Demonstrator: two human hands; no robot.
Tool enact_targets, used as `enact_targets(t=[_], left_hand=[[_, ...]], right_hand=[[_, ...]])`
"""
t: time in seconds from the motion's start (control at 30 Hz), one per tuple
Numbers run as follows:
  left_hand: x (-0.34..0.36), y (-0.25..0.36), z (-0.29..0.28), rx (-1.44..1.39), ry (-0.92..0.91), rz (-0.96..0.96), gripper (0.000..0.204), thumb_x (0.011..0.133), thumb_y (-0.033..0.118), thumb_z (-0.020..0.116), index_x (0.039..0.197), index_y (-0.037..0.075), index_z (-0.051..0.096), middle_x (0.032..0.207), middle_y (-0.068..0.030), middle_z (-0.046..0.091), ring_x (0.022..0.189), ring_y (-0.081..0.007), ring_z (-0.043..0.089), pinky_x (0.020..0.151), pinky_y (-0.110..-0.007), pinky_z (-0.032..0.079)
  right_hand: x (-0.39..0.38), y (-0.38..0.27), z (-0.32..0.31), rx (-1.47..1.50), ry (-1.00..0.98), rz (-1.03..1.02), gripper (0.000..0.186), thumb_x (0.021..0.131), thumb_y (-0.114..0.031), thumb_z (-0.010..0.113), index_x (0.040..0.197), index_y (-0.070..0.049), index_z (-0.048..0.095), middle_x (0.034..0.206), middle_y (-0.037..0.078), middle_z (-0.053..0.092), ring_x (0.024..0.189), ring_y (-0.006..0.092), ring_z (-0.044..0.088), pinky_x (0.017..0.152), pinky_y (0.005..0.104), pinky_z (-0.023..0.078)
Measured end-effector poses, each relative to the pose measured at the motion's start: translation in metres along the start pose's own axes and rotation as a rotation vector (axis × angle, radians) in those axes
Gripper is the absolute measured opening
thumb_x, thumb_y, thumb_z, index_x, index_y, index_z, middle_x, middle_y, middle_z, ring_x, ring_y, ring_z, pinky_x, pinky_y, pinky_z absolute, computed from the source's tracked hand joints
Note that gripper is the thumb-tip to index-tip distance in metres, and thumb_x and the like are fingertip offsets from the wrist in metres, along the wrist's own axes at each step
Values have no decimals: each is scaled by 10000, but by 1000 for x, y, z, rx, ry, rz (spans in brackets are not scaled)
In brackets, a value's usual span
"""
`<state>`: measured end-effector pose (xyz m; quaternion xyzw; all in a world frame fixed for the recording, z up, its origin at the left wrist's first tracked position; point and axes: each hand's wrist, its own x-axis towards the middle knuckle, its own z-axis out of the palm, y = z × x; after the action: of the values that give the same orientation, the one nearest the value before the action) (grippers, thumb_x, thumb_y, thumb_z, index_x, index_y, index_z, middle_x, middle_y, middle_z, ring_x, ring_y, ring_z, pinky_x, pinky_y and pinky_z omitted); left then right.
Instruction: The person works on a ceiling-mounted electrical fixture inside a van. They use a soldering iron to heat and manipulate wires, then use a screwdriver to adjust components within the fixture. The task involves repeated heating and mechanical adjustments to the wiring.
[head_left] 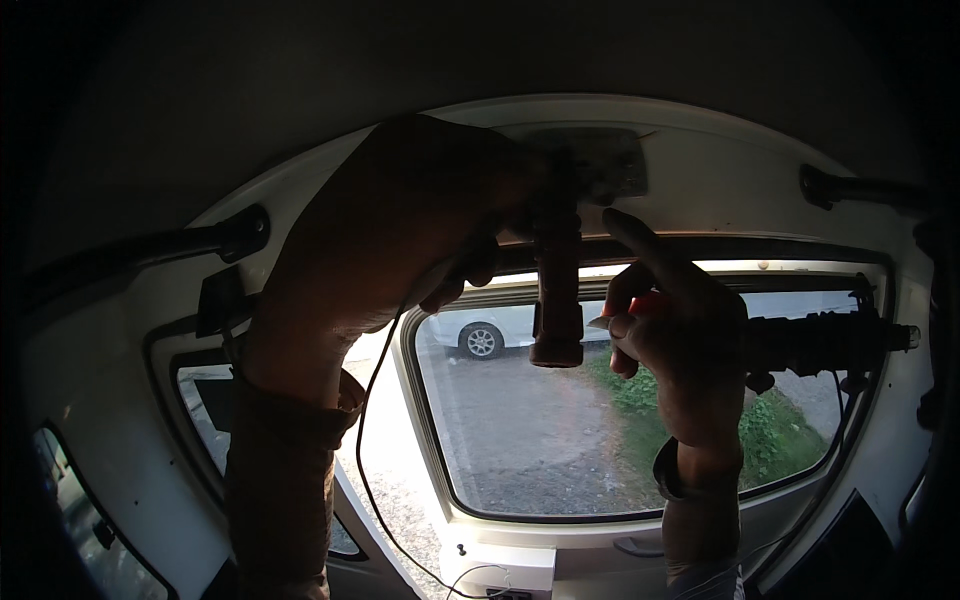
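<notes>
My left hand (465,200) is raised to the panel above the window, its fingers bent round the upper part of a dark ribbed cylinder (557,300) shaped like a flashlight. The cylinder hangs upright, wide end down; shadow hides much of the grip. Behind its top is a greyish rectangular plate (620,165) on the panel. To the right, my right hand (680,330) has its index finger stretched up toward the plate. Its other fingers are curled on a small red tool (650,303) with a pale pointed tip (598,322); its exact kind is unclear.
A large framed window (520,440) faces me, with a dark elongated device (820,340) across its right side. Dark grab bars stand at the left (160,255) and right (870,190). A thin black cable (362,470) loops down beside my left arm to a white box (500,565).
</notes>
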<state>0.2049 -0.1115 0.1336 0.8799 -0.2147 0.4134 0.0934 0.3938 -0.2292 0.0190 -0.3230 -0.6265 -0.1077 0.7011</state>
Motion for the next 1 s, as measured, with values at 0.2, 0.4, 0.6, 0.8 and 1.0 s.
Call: enact_targets(t=[0.2,0.4,0.6,0.8,1.0], left_hand=[[0,4,-1,-95,39,-174,302,1028,267,622,1025,-18,719,708,-101,699,433,-83,596,358,-207,418],[0,-1,-3,-17,38,-175,292,1026,263,630,1058,-14,715,714,-104,706,434,-87,600,355,-206,413],[0,-1,-3,-103,54,-147,279,1023,253,637,1094,-6,713,732,-106,713,464,-91,621,371,-209,425],[1,0,0,-191,50,-177,290,1021,258,633,1043,-18,718,746,-96,713,480,-87,626,389,-205,434],[3,1,0,-20,33,-150,307,1022,274,629,1029,-20,718,741,-85,711,480,-80,619,391,-208,434]], right_hand=[[-4,8,22,111,67,53,841,706,11,563,1539,-45,462,832,50,652,601,103,619,519,260,544],[-6,22,27,187,2,-49,846,845,121,585,1620,-80,310,883,63,640,662,74,593,590,221,508],[-6,18,19,0,26,-57,843,814,78,608,1603,-88,364,850,59,641,658,62,579,595,220,471],[-4,22,25,72,65,-78,830,817,91,599,1596,-87,378,856,52,648,662,68,584,600,217,472],[-4,17,12,59,76,-59,752,838,107,625,1547,-60,437,910,64,680,716,84,649,637,229,542]])
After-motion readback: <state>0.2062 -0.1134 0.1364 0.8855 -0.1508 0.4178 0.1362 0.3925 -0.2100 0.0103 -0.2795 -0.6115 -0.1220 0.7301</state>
